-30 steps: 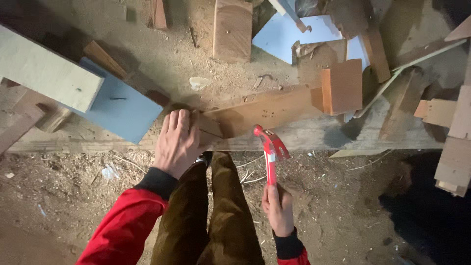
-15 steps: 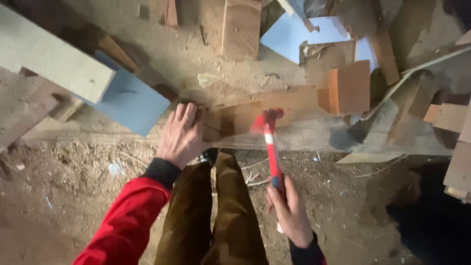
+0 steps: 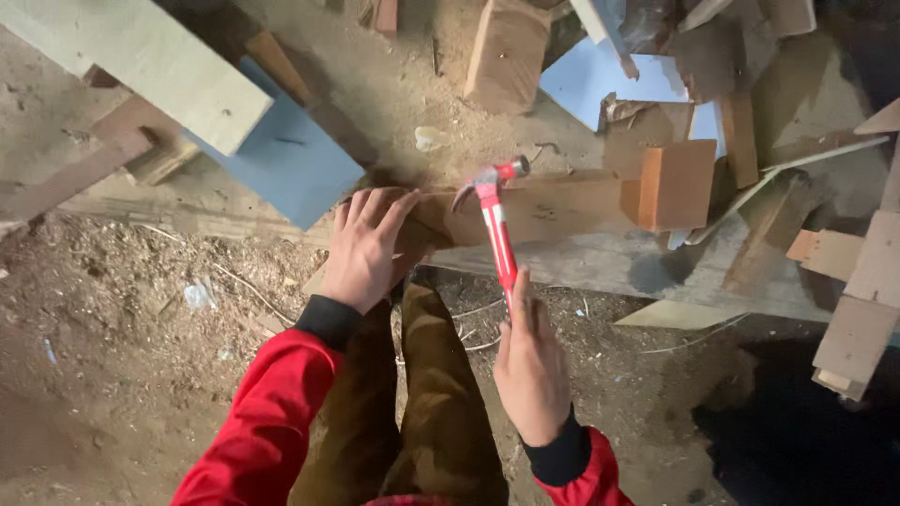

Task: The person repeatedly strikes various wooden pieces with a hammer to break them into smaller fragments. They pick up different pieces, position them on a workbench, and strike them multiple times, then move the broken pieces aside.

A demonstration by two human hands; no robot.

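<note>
Near the middle of the frame, your left hand lies flat, fingers spread, on the left end of a long wooden board that runs toward the right; nothing is pinched in that grip, it only presses down on the wood. Your right hand, lower and right of centre, has its grip wrapped around the bottom of a red-handled hammer. The hammer stands nearly upright in the picture, its metal head at the top, over the board just right of your left hand; whether the head touches the wood cannot be told. At the board's right end an orange-brown block sits against it. A blue panel lies to the upper left of your left hand, with a pale plank across it in the upper left corner. Sawdust and chips cover the floor below. Your brown trousers and red sleeves fill the bottom centre.
</note>
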